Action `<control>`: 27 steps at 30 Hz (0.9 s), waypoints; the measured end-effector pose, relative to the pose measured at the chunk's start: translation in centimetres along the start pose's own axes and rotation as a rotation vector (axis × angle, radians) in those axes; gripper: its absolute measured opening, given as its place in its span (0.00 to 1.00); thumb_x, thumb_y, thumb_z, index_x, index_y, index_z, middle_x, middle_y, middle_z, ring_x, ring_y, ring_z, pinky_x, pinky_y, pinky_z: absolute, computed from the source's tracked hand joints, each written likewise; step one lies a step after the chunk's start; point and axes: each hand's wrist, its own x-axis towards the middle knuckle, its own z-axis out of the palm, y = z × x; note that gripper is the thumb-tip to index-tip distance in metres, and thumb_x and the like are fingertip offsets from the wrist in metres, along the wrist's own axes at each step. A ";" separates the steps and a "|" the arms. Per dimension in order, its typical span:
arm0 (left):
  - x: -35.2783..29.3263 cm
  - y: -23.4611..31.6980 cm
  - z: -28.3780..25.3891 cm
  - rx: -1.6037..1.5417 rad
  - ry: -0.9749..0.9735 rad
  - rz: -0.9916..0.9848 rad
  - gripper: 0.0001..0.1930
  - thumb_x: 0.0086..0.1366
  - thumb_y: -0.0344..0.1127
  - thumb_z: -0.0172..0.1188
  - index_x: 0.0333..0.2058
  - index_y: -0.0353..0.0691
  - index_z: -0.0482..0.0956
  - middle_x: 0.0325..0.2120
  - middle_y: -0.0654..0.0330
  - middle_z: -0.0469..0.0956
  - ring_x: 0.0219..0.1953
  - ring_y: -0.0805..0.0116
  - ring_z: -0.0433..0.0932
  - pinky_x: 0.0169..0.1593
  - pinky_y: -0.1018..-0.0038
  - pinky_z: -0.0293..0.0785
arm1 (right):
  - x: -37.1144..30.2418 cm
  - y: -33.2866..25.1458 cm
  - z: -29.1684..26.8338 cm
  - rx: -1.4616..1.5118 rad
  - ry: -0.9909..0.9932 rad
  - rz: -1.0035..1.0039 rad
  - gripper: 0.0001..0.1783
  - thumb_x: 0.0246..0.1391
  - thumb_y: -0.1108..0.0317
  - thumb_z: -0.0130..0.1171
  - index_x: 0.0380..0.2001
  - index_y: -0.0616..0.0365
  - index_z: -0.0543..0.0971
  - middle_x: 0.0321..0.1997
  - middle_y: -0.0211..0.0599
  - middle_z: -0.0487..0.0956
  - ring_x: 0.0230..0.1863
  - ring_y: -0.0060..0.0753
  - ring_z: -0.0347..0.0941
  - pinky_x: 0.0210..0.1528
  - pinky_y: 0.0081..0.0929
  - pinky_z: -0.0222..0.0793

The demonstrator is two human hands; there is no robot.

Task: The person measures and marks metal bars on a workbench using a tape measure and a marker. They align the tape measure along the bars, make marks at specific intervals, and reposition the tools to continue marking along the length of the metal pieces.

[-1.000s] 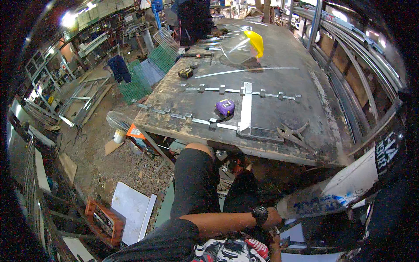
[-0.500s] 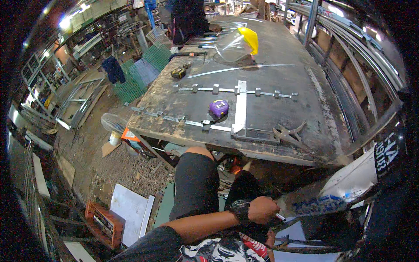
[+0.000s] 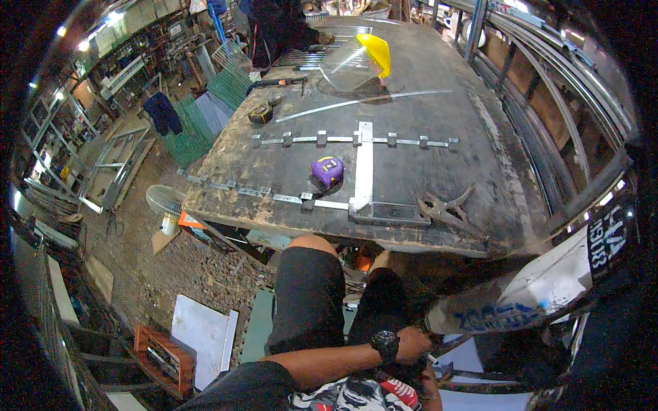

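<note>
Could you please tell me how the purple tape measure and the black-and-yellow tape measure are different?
The purple tape measure lies nearer the person; the black-and-yellow tape measure lies farther away, close to the left edge of the table. The purple one appears larger in view, the black-and-yellow one smaller. Both rest on the dark tabletop.

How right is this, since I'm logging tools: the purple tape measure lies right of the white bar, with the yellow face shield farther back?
The side is wrong: the head view shows the purple tape measure left of the white bar. The yellow face shield is indeed farther back.
</note>
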 end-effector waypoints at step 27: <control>10.9 0.4 5.2 -0.095 0.059 -0.136 0.11 0.57 0.38 0.63 0.38 0.43 0.83 0.33 0.51 0.82 0.37 0.47 0.82 0.40 0.50 0.78 | 1.9 5.1 -6.7 -1.242 0.523 -0.324 0.25 0.65 0.56 0.60 0.56 0.65 0.76 0.57 0.53 0.77 0.58 0.49 0.72 0.65 0.46 0.66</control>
